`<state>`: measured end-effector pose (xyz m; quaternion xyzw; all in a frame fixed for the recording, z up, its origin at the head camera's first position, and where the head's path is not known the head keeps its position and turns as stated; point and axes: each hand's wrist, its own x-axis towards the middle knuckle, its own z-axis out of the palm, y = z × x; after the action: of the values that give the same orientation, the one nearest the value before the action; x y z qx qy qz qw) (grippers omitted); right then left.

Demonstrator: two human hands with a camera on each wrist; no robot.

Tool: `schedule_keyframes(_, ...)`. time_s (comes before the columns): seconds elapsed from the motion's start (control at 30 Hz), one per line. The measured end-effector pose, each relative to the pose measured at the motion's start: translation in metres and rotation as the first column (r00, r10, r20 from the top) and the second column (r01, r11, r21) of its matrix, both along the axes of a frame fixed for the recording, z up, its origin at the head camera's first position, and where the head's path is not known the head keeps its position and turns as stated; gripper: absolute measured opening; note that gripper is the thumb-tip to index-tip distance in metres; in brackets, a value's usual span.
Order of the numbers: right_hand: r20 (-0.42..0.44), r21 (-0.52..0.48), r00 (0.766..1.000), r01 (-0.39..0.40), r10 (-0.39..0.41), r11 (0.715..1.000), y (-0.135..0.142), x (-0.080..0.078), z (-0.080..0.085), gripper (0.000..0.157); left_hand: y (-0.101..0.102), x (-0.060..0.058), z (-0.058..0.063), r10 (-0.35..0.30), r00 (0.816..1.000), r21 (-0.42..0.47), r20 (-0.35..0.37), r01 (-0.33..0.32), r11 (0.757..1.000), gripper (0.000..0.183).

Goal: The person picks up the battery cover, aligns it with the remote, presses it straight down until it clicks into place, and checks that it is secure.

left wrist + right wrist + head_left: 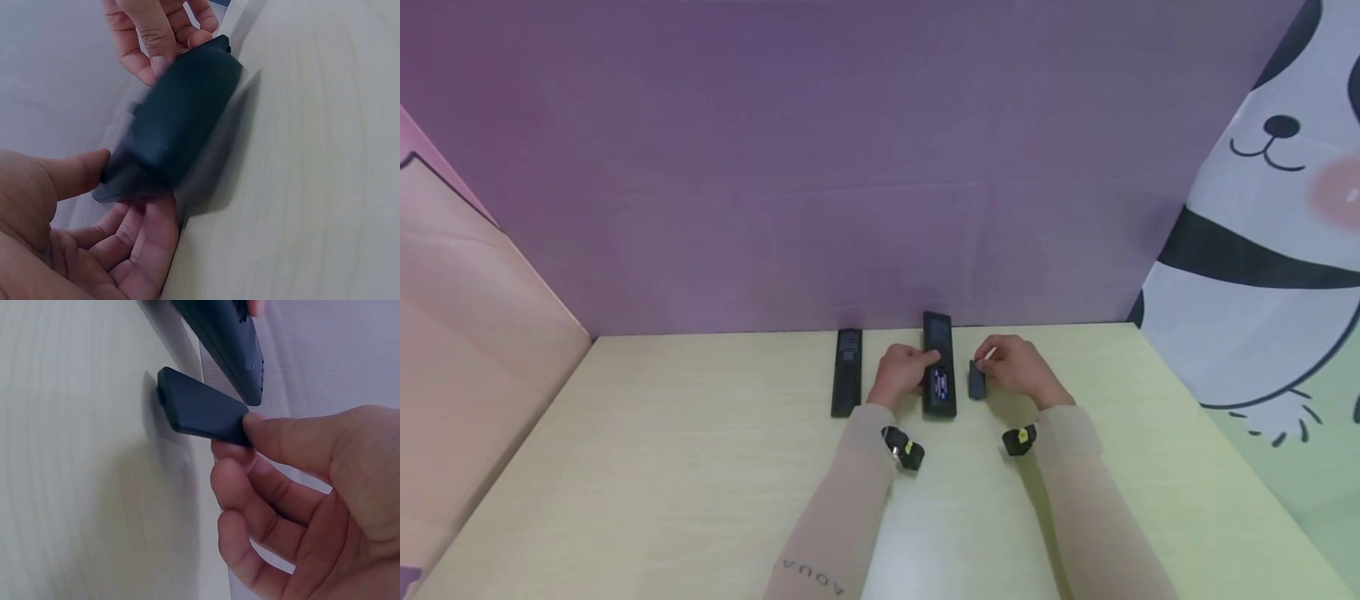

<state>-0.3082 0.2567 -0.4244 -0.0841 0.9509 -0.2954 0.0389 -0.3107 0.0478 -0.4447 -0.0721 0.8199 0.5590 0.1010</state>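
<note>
A black remote control (938, 333) has its back turned up in the head view, and the open battery compartment (942, 385) near its lower end shows batteries inside. My left hand (901, 373) grips this remote by its left side, thumb on top. To its right, my right hand (1015, 367) pinches a small dark battery cover (203, 409) by one end, between thumb and fingers. The cover is apart from the remote and slightly above the table. In the left wrist view the dark shapes between both hands are blurred.
A second black remote control (847, 379) with a pale label lies on the light wooden table (700, 467), left of my left hand. Behind the table's far edge stands a purple backdrop (850, 167). A panda picture (1262, 333) covers the right side.
</note>
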Motion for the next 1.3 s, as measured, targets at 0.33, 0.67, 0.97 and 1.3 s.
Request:
schedule_keyframes(0.33,-0.041,-0.053,0.999,-0.005,0.003,0.999,0.001,0.000,0.003,0.011,-0.002,0.000,0.001,0.011,0.999,0.091,0.045,-0.015,0.996,0.041)
schedule_keyframes(0.67,-0.087,-0.099,0.996,-0.020,0.011,0.995,-0.002,0.002,0.011,0.012,-0.007,-0.003,0.001,-0.018,0.996,0.227,0.093,-0.003,0.974,0.043)
schedule_keyframes(0.97,-0.103,-0.115,0.995,0.002,-0.014,0.993,-0.003,0.002,0.012,0.013,-0.007,-0.002,0.005,-0.022,0.994,0.245,0.105,-0.004,0.969,0.039)
schedule_keyframes(1.3,-0.141,-0.108,0.990,0.016,-0.031,0.994,-0.005,0.005,0.017,0.014,-0.008,-0.001,0.003,-0.026,0.996,0.280,0.087,0.000,0.960,0.039)
